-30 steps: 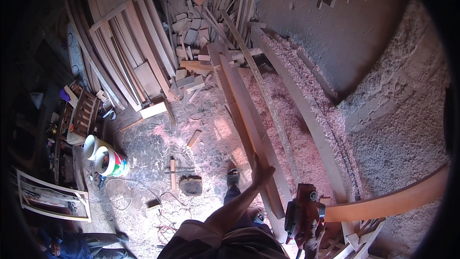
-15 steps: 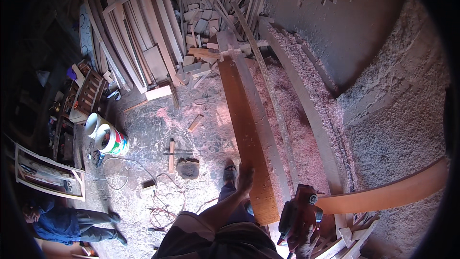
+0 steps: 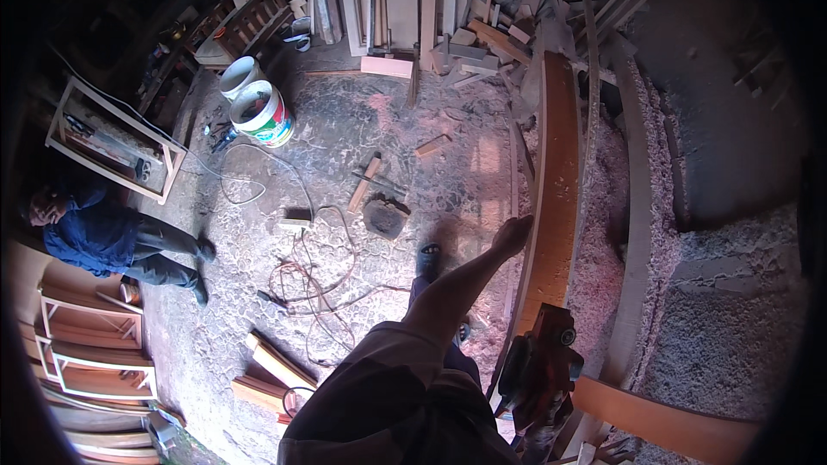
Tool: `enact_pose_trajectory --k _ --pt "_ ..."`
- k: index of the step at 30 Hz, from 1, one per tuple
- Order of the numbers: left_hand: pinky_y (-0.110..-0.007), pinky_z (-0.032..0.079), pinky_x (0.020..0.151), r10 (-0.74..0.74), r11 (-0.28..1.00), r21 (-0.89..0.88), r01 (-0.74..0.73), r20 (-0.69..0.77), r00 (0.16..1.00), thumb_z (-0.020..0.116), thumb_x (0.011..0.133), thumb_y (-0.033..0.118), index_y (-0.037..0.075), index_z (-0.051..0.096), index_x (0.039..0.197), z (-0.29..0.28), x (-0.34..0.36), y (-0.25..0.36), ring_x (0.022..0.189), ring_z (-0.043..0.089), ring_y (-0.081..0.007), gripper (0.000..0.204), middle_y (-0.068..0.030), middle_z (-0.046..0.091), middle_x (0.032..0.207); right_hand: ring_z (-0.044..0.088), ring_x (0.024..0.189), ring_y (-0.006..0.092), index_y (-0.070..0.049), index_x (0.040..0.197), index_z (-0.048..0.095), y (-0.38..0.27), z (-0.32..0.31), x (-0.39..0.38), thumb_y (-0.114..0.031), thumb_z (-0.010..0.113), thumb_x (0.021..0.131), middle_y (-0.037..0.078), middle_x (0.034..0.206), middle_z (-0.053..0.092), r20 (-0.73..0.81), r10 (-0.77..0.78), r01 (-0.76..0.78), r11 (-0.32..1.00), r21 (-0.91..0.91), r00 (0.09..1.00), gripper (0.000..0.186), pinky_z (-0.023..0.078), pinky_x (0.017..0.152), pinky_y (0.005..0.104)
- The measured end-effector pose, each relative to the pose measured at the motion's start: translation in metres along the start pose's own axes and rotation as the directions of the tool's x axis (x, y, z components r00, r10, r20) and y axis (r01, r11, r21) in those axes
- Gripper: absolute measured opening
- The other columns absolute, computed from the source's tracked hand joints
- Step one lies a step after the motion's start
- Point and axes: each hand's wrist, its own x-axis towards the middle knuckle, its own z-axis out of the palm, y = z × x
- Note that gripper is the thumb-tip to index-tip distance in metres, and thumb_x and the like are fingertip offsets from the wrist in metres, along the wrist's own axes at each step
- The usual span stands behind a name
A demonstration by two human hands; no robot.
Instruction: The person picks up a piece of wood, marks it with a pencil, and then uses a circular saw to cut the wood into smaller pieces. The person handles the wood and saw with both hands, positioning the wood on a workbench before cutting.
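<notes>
A long brown wooden plank (image 3: 556, 181) lies lengthwise on a wooden beam to my right, with a few shavings on its surface. My left hand (image 3: 514, 235) grips the plank's left edge, arm stretched out. Low in the view, my right hand (image 3: 541, 437) is closed on a dark red electric hand planer (image 3: 536, 366). The planer is over the plank's near end and hides it. Whether its sole touches the wood I cannot tell.
Pink shavings (image 3: 594, 241) heap beside the beam. A curved board (image 3: 663, 413) juts out on the right. Cables (image 3: 314, 280) coil on the floor, near a wood block (image 3: 386, 215). Buckets (image 3: 263, 114) stand farther off. A person in blue (image 3: 95, 232) is at the left.
My view has turned, so the floor and buckets show more to the right. My left hand has reached farther forward along the plank. The planer now overlaps the plank's near end.
</notes>
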Motion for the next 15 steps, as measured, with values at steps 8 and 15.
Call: enact_pose_trajectory --k 8,15 --pt "-0.035 0.053 0.054 -0.470 0.851 -0.204 0.483 0.112 0.876 0.051 0.100 0.053 0.007 0.068 0.112 -0.107 -0.204 -0.196 0.065 0.064 -0.0180 0.050 -0.0074 0.066 0.081 0.067 0.082 0.0215 -0.003 0.098 0.064 -0.087 0.092 0.067 -0.043 0.073 0.091 0.010 0.089 0.066 0.272 -0.224 0.251 0.966 -0.070 0.936 0.041 0.053 0.068 0.0373" --pt "-0.035 0.053 0.052 -0.843 0.537 -0.286 0.794 -0.185 0.504 0.054 0.098 0.044 0.007 0.067 0.105 -0.274 -0.311 -0.354 0.064 0.064 -0.0185 0.040 -0.0061 0.066 0.081 0.067 0.086 0.0222 -0.004 0.100 0.064 -0.178 0.218 0.100 -0.041 0.075 0.090 0.010 0.093 0.067 0.496 -0.325 0.429 0.897 -0.107 0.805 0.040 0.053 0.071 0.0381"
